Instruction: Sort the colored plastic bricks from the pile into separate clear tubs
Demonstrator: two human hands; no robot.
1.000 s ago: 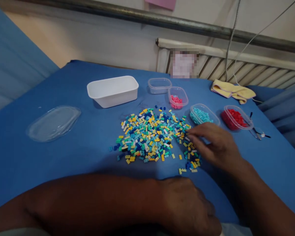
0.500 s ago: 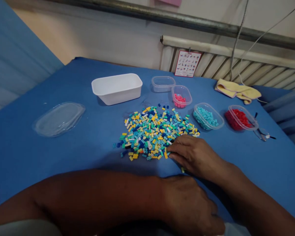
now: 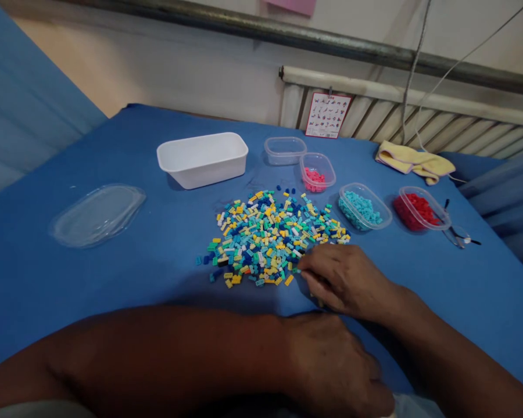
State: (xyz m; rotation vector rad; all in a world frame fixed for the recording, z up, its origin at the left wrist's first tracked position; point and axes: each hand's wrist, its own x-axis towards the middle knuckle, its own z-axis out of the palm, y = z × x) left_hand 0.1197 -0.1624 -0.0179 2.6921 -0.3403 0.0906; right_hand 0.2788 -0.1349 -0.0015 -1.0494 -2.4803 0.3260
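Observation:
A loose pile of small toy building bricks point(image 3: 265, 232), mostly yellow, teal, green, blue and white, lies on the blue cloth. My right hand point(image 3: 342, 278) rests at the pile's near right edge, its fingers pressed together and pointing left among the bricks. A yellowish brick point(image 3: 320, 302) shows just below its fingers; what the fingertips pinch is hidden. My left forearm crosses the front of the table, and my left hand point(image 3: 335, 366) is curled closed below the right one. Its fingertips are out of sight, beside a pale, see-through thing point(image 3: 412, 406) at the bottom edge.
Behind the pile stand a white bin point(image 3: 204, 165) and a clear tub point(image 3: 285, 152). Tubs of pink bricks point(image 3: 315, 180), turquoise bricks point(image 3: 361, 208) and red bricks point(image 3: 421, 210) curve rightward. Glasses point(image 3: 462, 238), a yellow cloth point(image 3: 412, 161) and clear lids point(image 3: 98, 215) lie around.
The whole view has shifted slightly. My right hand has shifted a little at the pile's edge, and an upright yellow brick at its fingertips no longer shows. The left hand stays nearly still.

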